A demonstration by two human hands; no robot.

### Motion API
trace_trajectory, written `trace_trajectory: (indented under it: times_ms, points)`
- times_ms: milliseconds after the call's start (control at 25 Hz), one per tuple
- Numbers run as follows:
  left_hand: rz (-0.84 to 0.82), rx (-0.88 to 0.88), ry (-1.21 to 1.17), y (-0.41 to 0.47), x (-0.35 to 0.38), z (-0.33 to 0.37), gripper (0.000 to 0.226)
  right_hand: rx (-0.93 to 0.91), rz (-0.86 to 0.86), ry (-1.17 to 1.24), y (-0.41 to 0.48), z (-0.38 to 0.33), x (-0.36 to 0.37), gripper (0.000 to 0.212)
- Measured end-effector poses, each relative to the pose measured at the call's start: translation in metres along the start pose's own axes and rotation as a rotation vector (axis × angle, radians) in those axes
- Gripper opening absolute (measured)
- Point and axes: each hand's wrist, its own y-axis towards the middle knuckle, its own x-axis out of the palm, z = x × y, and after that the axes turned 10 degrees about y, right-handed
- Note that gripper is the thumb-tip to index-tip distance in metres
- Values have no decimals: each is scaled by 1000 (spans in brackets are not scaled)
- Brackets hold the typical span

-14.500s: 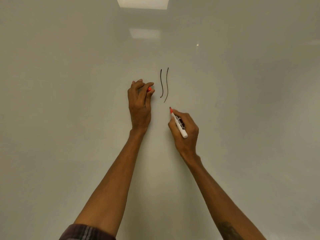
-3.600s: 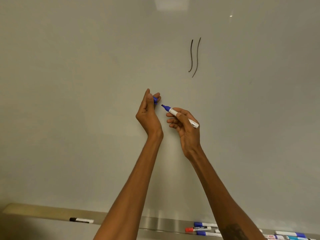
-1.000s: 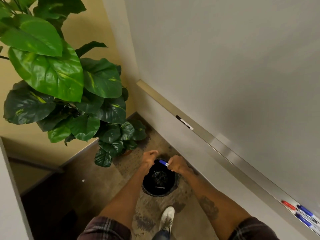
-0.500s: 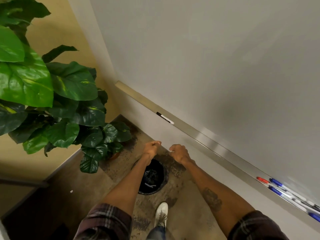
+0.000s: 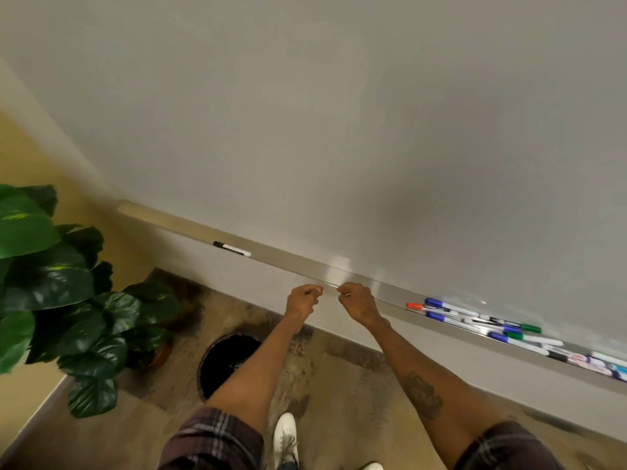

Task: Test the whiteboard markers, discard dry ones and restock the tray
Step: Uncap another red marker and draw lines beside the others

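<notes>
1. Your left hand [image 5: 303, 299] and right hand [image 5: 356, 301] were both curled into fists, side by side, with nothing visible in either one.
2. The bunch of markers [image 5: 475, 320] lay in the tray [image 5: 295, 262] off to the right of your right hand. A lone black marker [image 5: 231, 249] sat up-left of your left hand.
3. The bin [image 5: 227, 354] was down below your left wrist.
4. Handling-wise, I'd guess the markers were light, stiff plastic tubes, smooth, a bit slick and prone to rolling.
5. Best bet looked like pinching mid-barrel, leaving the cap end free to pull.
</notes>
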Motion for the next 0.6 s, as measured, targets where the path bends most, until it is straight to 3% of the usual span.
trace_trajectory:
  times_ms: [440,600]
  points:
    - [-174,96,111,-8,150,43,27,258,466,322,-41,136,-121,30]
    - [-216,6,58,-5,194,47,32,447,475,455,-45,191,-145,41]
